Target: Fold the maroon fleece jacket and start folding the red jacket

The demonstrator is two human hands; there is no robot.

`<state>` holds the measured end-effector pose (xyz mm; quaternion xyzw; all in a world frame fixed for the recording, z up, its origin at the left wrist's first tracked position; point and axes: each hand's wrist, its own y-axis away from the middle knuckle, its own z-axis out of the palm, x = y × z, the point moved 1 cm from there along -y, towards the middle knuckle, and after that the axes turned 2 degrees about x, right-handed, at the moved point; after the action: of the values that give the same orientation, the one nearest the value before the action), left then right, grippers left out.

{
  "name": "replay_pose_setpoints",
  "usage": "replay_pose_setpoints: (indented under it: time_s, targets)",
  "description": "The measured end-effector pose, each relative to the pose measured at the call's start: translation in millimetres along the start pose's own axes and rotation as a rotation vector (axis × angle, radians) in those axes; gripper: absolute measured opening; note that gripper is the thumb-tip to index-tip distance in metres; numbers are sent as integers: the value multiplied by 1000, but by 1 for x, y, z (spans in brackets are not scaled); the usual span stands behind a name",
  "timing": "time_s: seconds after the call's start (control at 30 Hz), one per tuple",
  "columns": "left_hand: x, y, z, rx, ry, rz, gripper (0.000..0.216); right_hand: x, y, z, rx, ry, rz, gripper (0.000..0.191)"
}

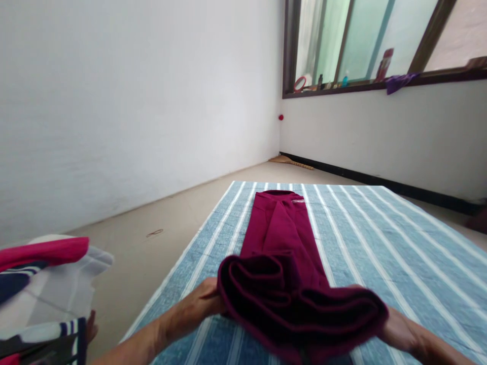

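Note:
A maroon long-sleeved top [289,228] lies lengthwise on a blue-and-white striped cloth [365,223]. Its neck opening faces the far edge, and a small pale mark shows near the neck. The body is narrowed, with its sides folded inward. The near end is lifted off the cloth, its thick layered hem curling towards me. My left hand [209,298] grips the left side of this raised end, fingers mostly behind the fabric. On the right side, my right hand [393,327] is closed on the same end, its fingers largely hidden by the cloth.
A pile of clothes [49,284] in white, pink and navy rises at the lower left. A thin loop [154,233] lies on the floor beside the striped cloth. White walls meet behind, with a broom-like thing [291,161] in the corner. Small items line the window sill.

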<state>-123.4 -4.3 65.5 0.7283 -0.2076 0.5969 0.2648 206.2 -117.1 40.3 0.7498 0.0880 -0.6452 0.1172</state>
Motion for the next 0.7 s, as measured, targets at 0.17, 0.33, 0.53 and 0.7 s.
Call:
replay_pose_setpoints:
  time_s: [0.17,0.33,0.53,0.7]
  targets:
    - [-1,-49,8,77,314,-246,29,24,-48,-4,244,-530,230,42]
    - [-23,-66,11,86,496,-420,29,42,-63,5,305,-852,467,37]
    - [-15,-51,8,-11,409,-229,41,41,-60,7,313,-953,416,39]
    - [-15,-54,9,10,423,-173,50,38,-64,5,346,-964,382,45]
